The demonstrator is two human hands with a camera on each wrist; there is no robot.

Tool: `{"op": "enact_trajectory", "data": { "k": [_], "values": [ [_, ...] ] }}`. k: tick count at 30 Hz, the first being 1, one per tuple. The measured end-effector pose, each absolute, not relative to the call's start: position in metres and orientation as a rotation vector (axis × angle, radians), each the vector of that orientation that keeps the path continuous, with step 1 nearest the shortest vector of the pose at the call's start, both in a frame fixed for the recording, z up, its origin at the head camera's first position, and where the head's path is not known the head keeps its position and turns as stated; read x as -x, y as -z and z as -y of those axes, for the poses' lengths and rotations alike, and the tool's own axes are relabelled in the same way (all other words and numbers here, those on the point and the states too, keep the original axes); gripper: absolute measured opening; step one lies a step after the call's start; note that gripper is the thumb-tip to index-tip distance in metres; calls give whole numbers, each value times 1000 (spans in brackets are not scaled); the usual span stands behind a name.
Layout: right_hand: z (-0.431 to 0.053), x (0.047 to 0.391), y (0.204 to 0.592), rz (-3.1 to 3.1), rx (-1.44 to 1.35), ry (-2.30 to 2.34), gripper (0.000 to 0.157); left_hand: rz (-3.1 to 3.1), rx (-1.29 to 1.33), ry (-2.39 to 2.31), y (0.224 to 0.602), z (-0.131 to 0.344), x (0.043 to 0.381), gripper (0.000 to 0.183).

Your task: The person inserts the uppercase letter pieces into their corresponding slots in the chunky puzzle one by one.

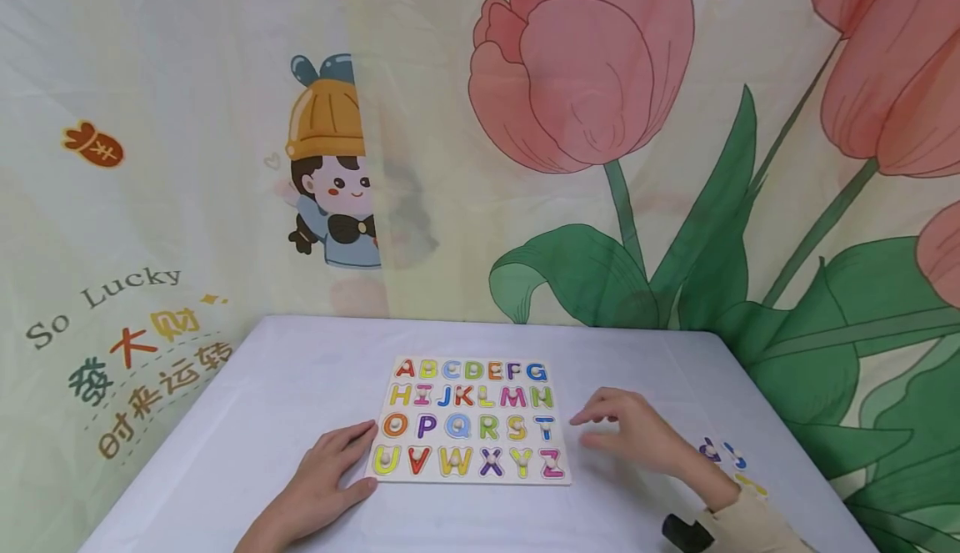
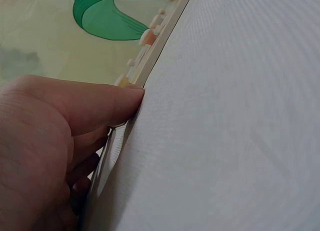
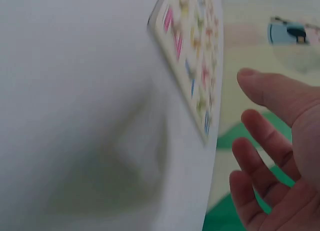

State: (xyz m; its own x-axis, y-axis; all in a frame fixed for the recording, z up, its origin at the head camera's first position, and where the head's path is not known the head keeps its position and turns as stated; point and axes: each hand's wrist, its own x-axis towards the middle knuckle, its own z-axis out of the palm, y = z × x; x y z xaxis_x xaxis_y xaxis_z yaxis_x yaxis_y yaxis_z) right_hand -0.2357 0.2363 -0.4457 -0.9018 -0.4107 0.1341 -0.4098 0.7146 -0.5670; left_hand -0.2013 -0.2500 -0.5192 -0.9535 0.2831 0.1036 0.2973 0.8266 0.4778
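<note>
A white alphabet puzzle board (image 1: 468,483) lies flat on the table, with coloured letters from A to Z in rows. Small knobs stand up from many letters. My left hand (image 1: 318,478) rests at the board's left side, fingers extended along it. The left thumb (image 2: 107,103) touches the board's edge in the left wrist view. Just right of the board, my right hand (image 1: 633,432) hovers with loosely bent fingers and nothing between them. In the right wrist view, the thumb (image 3: 272,91) stands apart from the fingers; the board is blurred there.
On the table's right side lie a purple letter piece (image 1: 708,450), a blue letter piece (image 1: 735,454) and a yellow letter piece (image 1: 750,485), beside the right forearm. A white cloth covers the table (image 1: 300,369). Behind it hangs a printed curtain (image 1: 420,119) with tulips.
</note>
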Motion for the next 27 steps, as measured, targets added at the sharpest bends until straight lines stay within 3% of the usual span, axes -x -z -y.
{"op": "enact_trajectory", "data": {
  "k": [14, 27],
  "values": [
    [-397, 223, 462, -2984, 844, 851, 16, 2997, 448, 799, 513, 247, 200, 78],
    [-439, 229, 481, -2855, 919, 924, 12, 2980, 458, 791, 515, 247, 200, 77]
  ]
}}
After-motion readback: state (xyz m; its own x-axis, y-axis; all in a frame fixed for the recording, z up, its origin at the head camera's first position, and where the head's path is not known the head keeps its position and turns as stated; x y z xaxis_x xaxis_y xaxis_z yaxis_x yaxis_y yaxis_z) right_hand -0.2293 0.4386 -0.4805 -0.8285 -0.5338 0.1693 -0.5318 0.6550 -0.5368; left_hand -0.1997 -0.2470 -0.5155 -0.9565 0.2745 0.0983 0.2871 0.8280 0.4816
